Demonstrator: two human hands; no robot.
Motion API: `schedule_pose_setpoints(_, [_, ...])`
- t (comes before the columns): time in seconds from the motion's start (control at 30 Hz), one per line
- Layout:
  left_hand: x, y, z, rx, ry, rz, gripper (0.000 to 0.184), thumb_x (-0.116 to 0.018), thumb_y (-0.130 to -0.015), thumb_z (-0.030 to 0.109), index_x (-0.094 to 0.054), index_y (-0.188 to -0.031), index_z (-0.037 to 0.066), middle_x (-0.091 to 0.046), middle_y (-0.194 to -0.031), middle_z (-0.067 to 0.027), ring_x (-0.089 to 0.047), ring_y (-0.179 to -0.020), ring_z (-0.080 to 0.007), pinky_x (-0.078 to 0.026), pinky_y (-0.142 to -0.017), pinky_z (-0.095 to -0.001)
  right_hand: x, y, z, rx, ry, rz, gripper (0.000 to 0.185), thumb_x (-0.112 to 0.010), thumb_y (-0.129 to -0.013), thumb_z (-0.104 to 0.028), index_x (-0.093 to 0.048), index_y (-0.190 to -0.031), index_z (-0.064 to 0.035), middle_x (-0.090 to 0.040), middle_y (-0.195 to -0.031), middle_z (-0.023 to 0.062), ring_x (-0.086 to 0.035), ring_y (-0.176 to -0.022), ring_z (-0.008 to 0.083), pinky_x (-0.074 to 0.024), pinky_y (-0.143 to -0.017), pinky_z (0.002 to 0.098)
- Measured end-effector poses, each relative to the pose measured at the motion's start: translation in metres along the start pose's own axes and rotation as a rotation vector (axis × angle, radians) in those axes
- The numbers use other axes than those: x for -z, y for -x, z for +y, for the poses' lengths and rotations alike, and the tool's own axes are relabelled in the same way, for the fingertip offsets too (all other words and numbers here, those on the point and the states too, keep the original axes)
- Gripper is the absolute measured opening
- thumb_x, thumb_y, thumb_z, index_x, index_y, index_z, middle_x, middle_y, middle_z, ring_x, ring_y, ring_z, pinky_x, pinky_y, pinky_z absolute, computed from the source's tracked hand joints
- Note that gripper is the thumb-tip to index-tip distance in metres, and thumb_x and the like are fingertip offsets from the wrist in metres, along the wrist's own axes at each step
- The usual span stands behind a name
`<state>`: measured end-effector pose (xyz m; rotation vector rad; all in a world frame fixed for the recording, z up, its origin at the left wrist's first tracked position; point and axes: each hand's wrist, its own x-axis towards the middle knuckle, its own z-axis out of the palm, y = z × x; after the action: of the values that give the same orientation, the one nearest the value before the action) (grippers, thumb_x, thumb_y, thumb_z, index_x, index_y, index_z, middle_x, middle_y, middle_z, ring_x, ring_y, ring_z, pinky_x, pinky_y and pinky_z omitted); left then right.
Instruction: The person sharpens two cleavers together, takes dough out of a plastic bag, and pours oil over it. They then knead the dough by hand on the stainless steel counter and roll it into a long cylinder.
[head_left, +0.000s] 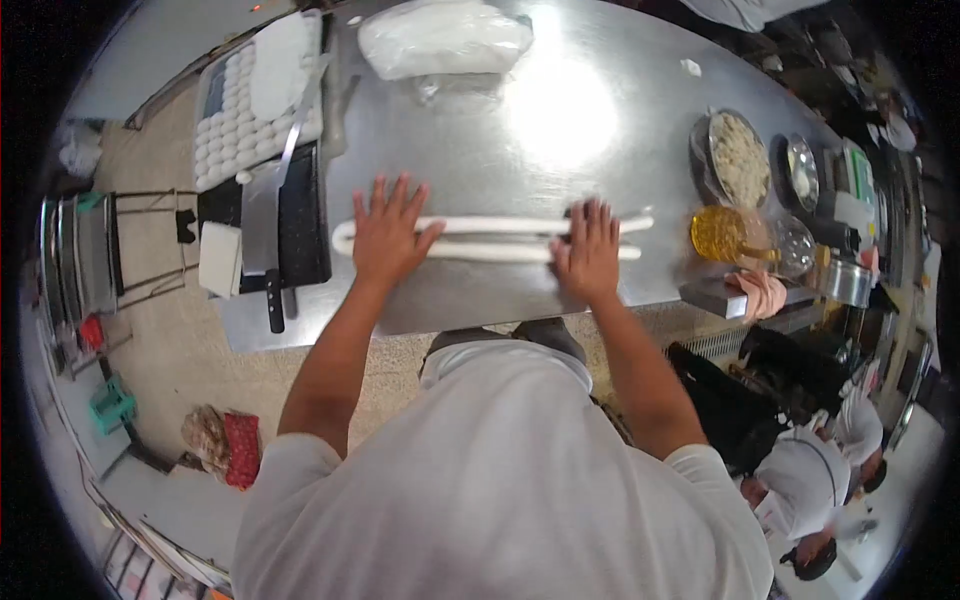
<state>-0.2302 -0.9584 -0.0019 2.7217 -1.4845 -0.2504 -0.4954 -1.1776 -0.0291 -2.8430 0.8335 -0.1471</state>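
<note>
A long white dough rope (490,226) lies doubled on the steel table, its bend at the left and its two loose ends at the right. My left hand (388,235) rests flat across both strands near the bend, fingers spread. Further right, my right hand (590,250) lies over the strands close to the ends, fingers stretched forward and slightly blurred. Both palms touch the dough; what lies beneath them is hidden.
Left stands a black board with a large cleaver (262,220) and a white block (220,258). Behind it is a tray of dough balls (230,140). Plastic-wrapped dough (445,40) lies at the back. A filling bowl (740,160) and yellow oil (712,235) stand right; people are lower right.
</note>
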Motion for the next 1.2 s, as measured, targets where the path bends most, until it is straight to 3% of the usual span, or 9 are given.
schedule_pose_setpoints(0.13, [-0.017,0.045,0.009,0.011,0.043,0.080,0.065,-0.048,-0.099,0.059,-0.048,-0.152,0.021,-0.036,-0.162,-0.0121,-0.023,-0.152,-0.0409,-0.008,-0.120,-0.0646,0.012,0.099,-0.019,-0.082,-0.032,-0.281,0.079,-0.049,-0.100,-0.049,-0.023,-0.160,-0.0035,-0.014,-0.164,0.0309,-0.011,-0.153,0.0493,-0.0115,-0.123,0.0597])
schedule_pose_setpoints(0.2, [-0.019,0.039,0.010,0.033,0.021,0.087,0.065,-0.049,-0.099,0.059,-0.048,-0.152,0.021,-0.036,-0.162,-0.0120,-0.023,-0.152,-0.0410,-0.009,-0.120,-0.0648,0.004,0.093,-0.006,-0.022,-0.102,-0.166,0.077,-0.050,-0.100,-0.049,-0.026,-0.160,-0.0069,-0.014,-0.165,0.0289,-0.012,-0.153,0.0476,-0.0102,-0.123,0.0588])
schedule_pose_setpoints(0.5, [-0.015,-0.031,-0.017,0.359,-0.008,0.100,0.060,-0.049,-0.100,0.053,-0.048,-0.151,0.022,-0.035,-0.161,-0.0160,-0.026,-0.150,-0.0441,-0.018,-0.118,-0.0663,0.013,-0.087,0.034,0.061,-0.022,0.028,0.073,-0.049,-0.097,-0.057,-0.038,-0.156,-0.0151,-0.024,-0.164,0.0239,-0.018,-0.153,0.0428,-0.0123,-0.122,0.0598])
schedule_pose_setpoints(0.57, [-0.024,-0.025,-0.020,0.322,0.008,0.081,0.059,-0.049,-0.101,0.052,-0.047,-0.151,0.022,-0.036,-0.160,-0.0183,-0.030,-0.148,-0.0437,-0.023,-0.116,-0.0665,0.010,-0.067,0.043,0.321,-0.021,-0.057,0.069,-0.048,-0.100,-0.054,-0.039,-0.156,-0.0154,-0.023,-0.165,0.0197,-0.017,-0.155,0.0377,-0.0127,-0.124,0.0571])
schedule_pose_setpoints(0.7, [-0.034,0.007,-0.009,0.327,0.136,0.183,0.060,-0.054,-0.098,0.052,-0.052,-0.147,0.018,-0.040,-0.157,-0.0203,-0.034,-0.146,-0.0420,-0.025,-0.115,-0.0639,0.007,0.027,0.067,0.370,-0.257,-0.001,0.054,-0.065,-0.094,-0.026,-0.052,-0.145,-0.0153,-0.042,-0.155,0.0193,-0.035,-0.147,0.0376,-0.0284,-0.120,0.0548])
schedule_pose_setpoints(0.8, [-0.009,0.033,0.022,0.103,0.001,0.183,0.051,-0.063,-0.095,0.046,-0.063,-0.134,0.012,-0.055,-0.142,-0.0200,-0.048,-0.134,-0.0406,-0.039,-0.106,-0.0571,0.015,0.060,0.075,0.353,-0.244,-0.005,0.049,-0.066,-0.090,-0.017,-0.059,-0.139,-0.0154,-0.054,-0.142,0.0166,-0.046,-0.139,0.0347,-0.0348,-0.116,0.0534])
schedule_pose_setpoints(0.9, [-0.008,0.031,0.016,0.068,0.321,0.154,0.031,-0.072,-0.090,0.034,-0.074,-0.107,0.008,-0.066,-0.094,-0.0142,-0.063,-0.089,-0.0372,-0.051,-0.081,-0.0458,0.031,0.041,0.072,0.320,-0.237,0.049,0.040,-0.071,-0.085,-0.016,-0.067,-0.125,-0.0123,-0.062,-0.124,0.0121,-0.058,-0.121,0.0312,-0.0424,-0.108,0.0488])
schedule_pose_setpoints(1.13, [0.049,0.011,0.009,0.146,0.300,-0.177,0.029,-0.072,-0.090,0.029,-0.073,-0.107,0.006,-0.068,-0.102,-0.0150,-0.064,-0.100,-0.0358,-0.051,-0.088,-0.0449,0.047,0.011,0.089,0.289,-0.324,-0.283,0.034,-0.074,-0.083,-0.017,-0.069,-0.116,-0.0093,-0.062,-0.111,0.0110,-0.059,-0.109,0.0310,-0.0464,-0.095,0.0433])
schedule_pose_setpoints(1.2, [0.016,0.005,0.026,-0.044,0.182,0.057,0.030,-0.072,-0.089,0.028,-0.072,-0.108,0.004,-0.068,-0.108,-0.0161,-0.062,-0.106,-0.0367,-0.050,-0.093,-0.0458,0.047,0.022,0.082,0.245,-0.346,-0.226,0.038,-0.074,-0.083,-0.016,-0.067,-0.120,-0.0092,-0.061,-0.116,0.0132,-0.057,-0.115,0.0325,-0.0451,-0.099,0.0448])
